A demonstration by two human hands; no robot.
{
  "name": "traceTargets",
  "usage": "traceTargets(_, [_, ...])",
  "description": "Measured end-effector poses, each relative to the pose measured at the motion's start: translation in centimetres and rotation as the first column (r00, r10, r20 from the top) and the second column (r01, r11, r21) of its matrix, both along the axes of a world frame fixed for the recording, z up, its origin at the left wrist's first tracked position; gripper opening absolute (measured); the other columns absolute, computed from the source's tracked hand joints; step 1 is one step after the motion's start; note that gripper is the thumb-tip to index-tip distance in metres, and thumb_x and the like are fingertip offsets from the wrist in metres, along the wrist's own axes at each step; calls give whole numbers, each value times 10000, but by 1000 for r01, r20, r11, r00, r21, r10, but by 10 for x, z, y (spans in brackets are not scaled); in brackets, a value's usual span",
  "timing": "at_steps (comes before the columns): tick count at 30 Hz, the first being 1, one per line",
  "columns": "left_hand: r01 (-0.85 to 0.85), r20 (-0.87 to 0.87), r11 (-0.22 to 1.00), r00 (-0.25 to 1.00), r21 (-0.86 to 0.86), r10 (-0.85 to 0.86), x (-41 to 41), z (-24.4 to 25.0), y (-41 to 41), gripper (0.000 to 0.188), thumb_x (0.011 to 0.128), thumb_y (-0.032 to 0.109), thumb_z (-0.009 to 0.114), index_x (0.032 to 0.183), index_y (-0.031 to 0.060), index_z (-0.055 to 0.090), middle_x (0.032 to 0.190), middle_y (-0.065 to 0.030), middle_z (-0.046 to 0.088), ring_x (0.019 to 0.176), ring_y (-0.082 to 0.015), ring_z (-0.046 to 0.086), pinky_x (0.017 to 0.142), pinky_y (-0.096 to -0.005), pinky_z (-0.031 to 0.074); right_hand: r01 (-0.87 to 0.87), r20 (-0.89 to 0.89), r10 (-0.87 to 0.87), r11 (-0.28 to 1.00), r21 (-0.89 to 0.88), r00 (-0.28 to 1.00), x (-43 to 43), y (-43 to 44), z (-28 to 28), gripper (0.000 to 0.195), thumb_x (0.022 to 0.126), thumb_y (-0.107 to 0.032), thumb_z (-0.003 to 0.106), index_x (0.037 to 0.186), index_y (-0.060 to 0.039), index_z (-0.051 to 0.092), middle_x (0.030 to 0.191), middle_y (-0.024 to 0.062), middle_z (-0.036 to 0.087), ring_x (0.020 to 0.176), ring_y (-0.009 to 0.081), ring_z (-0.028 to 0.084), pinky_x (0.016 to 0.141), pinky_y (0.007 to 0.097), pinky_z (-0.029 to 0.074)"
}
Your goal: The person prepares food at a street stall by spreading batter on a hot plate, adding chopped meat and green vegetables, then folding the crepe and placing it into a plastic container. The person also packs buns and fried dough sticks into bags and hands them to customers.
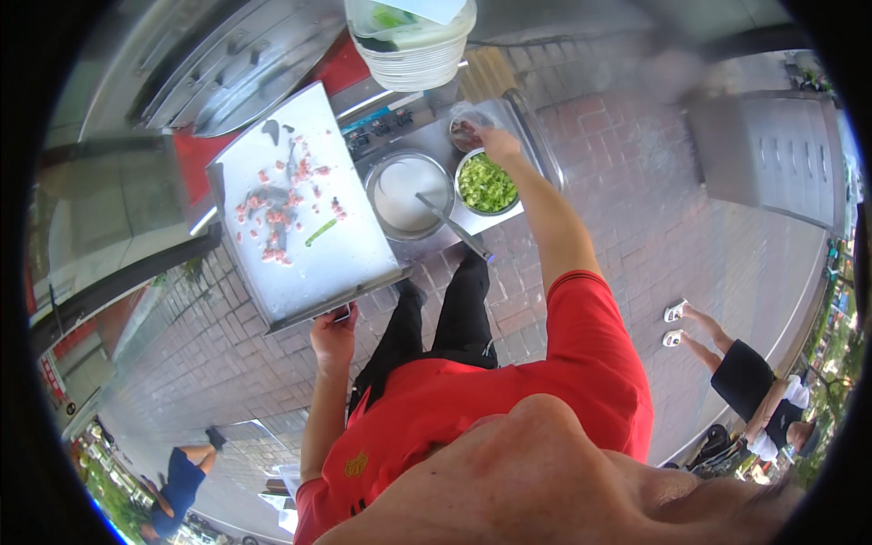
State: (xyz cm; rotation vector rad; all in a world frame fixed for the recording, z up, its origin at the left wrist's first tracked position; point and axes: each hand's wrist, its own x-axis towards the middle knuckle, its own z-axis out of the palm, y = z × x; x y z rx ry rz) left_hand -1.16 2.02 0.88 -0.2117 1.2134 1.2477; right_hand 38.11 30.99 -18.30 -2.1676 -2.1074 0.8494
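Observation:
At the handle of a metal drawer tray [361, 252], my left hand [332, 340] is closed around its front edge. The tray carries a whitish sheet of batter with scattered bits of pink minced meat [276, 218] and a green strip [320, 233]. My right hand [501, 145] reaches over a small bowl of dark reddish food [466, 135]; clear plastic shows near the fingers, which are partly hidden. Beside it stands a bowl of chopped green vegetable [486, 182]. A pot of white batter [409, 191] holds a ladle [453, 226], its handle resting over the rim.
Behind the bowls stands a stack of white containers [415, 61]. Metal steamer drawers [238, 68] are at upper left. A metal cabinet [770, 157] stands at right on the paving. One person [756, 395] stands at lower right, another [178, 480] at lower left.

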Motion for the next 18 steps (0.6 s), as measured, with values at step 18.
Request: traceTargets(18, [-105,6,994,994,-41,106,21,-6,-4,342,740,17,463,1070,-1,548,1058,-130,611,1007,-308,579,930,-422,477,-65,-384,157,968,241,910,0,-75,-13,297,676,73,567,929,-75,616,929,132,591,893,332,574,773,402,476])
